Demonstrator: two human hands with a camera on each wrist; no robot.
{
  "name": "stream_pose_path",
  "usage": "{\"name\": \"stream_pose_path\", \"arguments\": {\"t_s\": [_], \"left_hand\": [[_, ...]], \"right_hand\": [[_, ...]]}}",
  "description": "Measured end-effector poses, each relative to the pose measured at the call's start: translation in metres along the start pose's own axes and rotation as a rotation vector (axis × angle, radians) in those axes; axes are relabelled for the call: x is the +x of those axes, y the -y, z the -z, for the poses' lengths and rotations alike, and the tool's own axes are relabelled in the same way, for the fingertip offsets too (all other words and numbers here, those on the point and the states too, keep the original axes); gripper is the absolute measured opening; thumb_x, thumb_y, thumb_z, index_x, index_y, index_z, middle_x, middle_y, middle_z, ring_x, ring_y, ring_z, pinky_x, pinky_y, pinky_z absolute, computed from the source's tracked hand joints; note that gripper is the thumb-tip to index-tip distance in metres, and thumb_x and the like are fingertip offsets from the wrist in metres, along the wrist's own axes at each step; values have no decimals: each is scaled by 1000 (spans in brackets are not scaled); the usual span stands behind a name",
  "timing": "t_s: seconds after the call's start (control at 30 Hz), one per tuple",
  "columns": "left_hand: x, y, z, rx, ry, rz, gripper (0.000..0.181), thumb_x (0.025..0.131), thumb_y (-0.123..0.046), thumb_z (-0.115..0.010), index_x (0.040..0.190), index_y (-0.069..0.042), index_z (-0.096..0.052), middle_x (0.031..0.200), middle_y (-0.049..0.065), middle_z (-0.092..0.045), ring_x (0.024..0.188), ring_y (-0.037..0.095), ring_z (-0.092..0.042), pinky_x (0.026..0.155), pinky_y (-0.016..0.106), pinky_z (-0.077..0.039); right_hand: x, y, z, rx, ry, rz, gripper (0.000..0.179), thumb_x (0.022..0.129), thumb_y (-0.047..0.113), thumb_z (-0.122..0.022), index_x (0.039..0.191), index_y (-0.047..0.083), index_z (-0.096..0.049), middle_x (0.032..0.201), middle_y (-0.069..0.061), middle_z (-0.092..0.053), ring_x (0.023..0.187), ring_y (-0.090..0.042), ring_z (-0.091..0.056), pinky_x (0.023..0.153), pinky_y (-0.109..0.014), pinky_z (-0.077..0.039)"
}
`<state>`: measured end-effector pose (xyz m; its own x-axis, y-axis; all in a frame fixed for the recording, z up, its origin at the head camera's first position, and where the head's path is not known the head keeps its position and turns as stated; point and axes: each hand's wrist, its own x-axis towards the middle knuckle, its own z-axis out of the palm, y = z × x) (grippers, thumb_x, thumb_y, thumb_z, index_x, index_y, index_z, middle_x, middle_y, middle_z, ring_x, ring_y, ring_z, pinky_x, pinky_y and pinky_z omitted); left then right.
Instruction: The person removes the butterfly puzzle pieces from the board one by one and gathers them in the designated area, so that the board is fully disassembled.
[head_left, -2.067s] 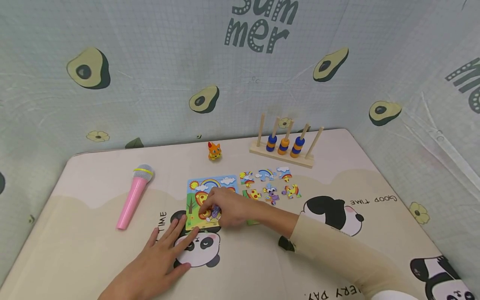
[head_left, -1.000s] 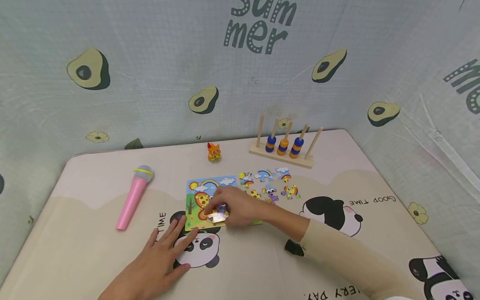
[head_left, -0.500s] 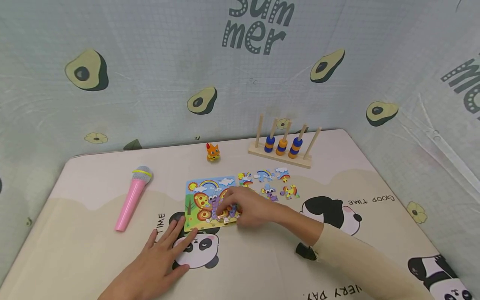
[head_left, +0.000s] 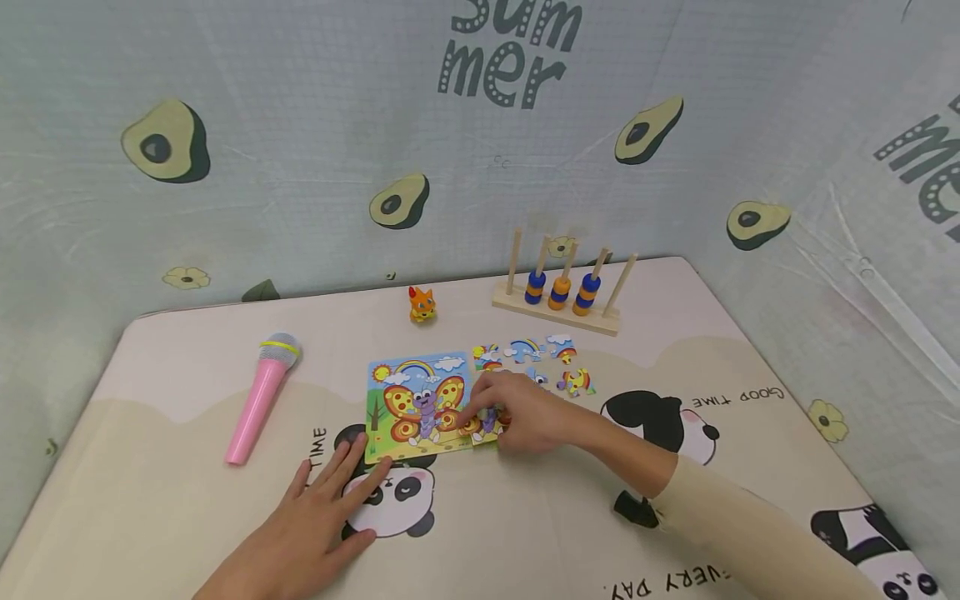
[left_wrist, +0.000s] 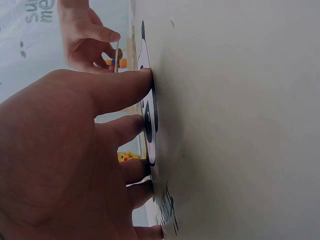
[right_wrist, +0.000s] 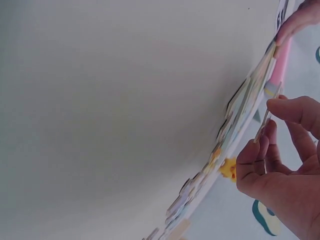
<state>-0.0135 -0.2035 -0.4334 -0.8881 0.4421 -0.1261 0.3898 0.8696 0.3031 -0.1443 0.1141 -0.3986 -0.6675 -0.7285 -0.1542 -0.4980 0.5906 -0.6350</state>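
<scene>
My right hand (head_left: 521,408) pinches a jigsaw puzzle piece (head_left: 489,427) between thumb and fingers, just right of a butterfly picture board (head_left: 405,387). In the right wrist view the piece (right_wrist: 262,129) is seen edge-on, raised off the table. My left hand (head_left: 315,512) lies spread on the table, its fingertips at the board's lower left corner. Several loose puzzle pieces lie beyond my right hand, among them a rainbow piece (head_left: 525,350) and a red-yellow piece (head_left: 576,382). My right hand partly covers a blue piece (head_left: 537,377) and whatever lies below it.
A pink toy microphone (head_left: 258,404) lies to the left. An orange toy figure (head_left: 422,306) stands behind the board. A wooden peg stand (head_left: 555,315) with blue and orange rings is at the back right. Patterned cloth walls (head_left: 300,200) rise behind the table.
My right hand has moved rightward off the board with the puzzle piece, uncovering the butterfly picture. My left hand has stayed in place.
</scene>
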Motion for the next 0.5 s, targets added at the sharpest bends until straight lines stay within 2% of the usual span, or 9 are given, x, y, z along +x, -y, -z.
{"name": "stream_pose_path", "arguments": {"t_s": [0.2, 0.5], "left_hand": [[1, 0, 0, -33, 27, 20, 75, 95, -51, -70, 161, -29, -42, 172, 15, -26, 156, 43, -29, 117, 77, -24], [1, 1, 0, -37, 34, 21, 75, 95, -52, -69, 161, -29, -41, 173, 15, -24, 157, 43, -28, 118, 77, -22]], "right_hand": [[-9, -5, 4, -4, -8, -6, 62, 74, -13, -71, 119, 27, -79, 120, 7, -61, 108, -15, -52, 82, -30, -49], [-21, -17, 8, 14, -37, -9, 62, 72, -16, -68, 116, 26, -80, 120, 6, -61, 101, -17, -54, 72, -25, -49]]}}
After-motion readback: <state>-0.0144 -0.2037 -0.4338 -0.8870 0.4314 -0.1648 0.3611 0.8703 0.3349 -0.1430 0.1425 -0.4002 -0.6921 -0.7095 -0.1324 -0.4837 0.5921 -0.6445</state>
